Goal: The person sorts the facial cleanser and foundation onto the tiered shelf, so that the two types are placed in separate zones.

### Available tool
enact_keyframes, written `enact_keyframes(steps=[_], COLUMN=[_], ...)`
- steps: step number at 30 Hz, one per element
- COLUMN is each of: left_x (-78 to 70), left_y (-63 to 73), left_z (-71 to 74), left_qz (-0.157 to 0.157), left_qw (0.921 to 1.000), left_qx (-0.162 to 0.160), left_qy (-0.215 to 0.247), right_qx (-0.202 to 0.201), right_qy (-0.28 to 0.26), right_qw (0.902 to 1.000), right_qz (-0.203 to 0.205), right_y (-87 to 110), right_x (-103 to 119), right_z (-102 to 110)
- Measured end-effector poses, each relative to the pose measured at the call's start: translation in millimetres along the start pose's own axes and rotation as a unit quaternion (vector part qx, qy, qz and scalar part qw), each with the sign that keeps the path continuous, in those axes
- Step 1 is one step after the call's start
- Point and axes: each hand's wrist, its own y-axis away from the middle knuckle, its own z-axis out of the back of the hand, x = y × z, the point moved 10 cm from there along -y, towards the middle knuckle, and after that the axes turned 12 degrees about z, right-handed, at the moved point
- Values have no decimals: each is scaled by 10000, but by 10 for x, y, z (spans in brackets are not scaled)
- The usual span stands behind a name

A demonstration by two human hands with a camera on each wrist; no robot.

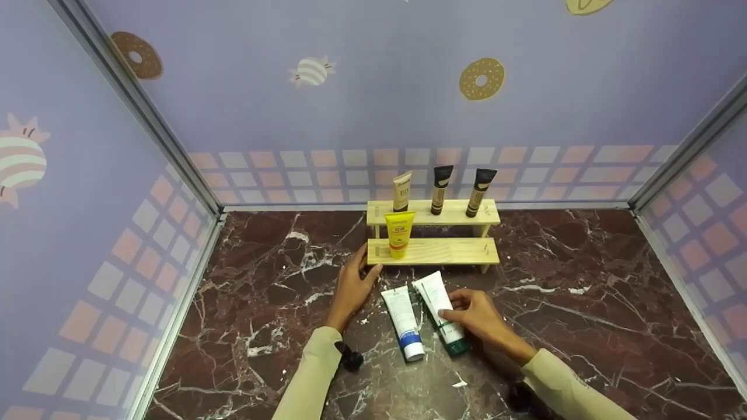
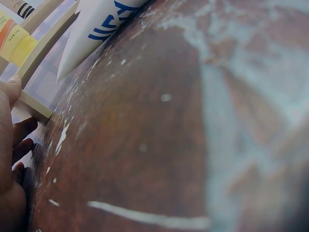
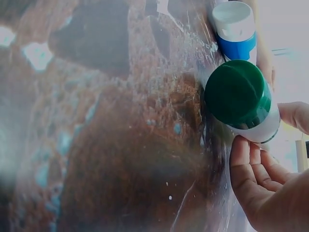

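My left hand (image 1: 352, 291) is at the left end of a two-tier wooden stand (image 1: 446, 252), gripping its lower front corner, thumb on the front edge and fingers along the side. With thumb on top and fingers at the side, my right hand (image 1: 481, 318) pinches a white squeeze tube with a green cap (image 1: 437, 303), which lies slanted on the table. Close to its left lies another white tube with a blue band (image 1: 401, 318). In the right wrist view the green cap (image 3: 236, 94) faces the camera, with the blue-banded tube (image 3: 236, 41) behind it.
On the lower tier a yellow tube (image 1: 399, 233) stands at the left. The upper tier bears a beige tube (image 1: 401, 191) and two black-and-gold tubes, one in the middle (image 1: 442, 189) and one at the right (image 1: 480, 192). Patterned panels (image 1: 350, 116) enclose the dark marbled table (image 1: 262, 280).
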Motion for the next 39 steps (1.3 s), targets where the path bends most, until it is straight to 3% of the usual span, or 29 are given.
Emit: enact_keyframes(steps=[8,15,25,39], left_x=[-34,-17,-27,-34], left_y=[10,15,16,20], left_z=[12,15,0,13], left_qz=[-105,40,-32,4], left_qw=[9999,9999,10000,10000], left_qx=[-66,-46,57,-70], left_qy=[-39,-111,34,44], right_qx=[-13,-50,6,-287], right_qy=[-449,-900,-1015,-1199], right_qw=[9990,9959,9945,9921], right_qz=[-13,-79,254,213], right_y=[13,7,-36,-77], right_x=[-1,0,73,52], right_z=[11,55,186,281])
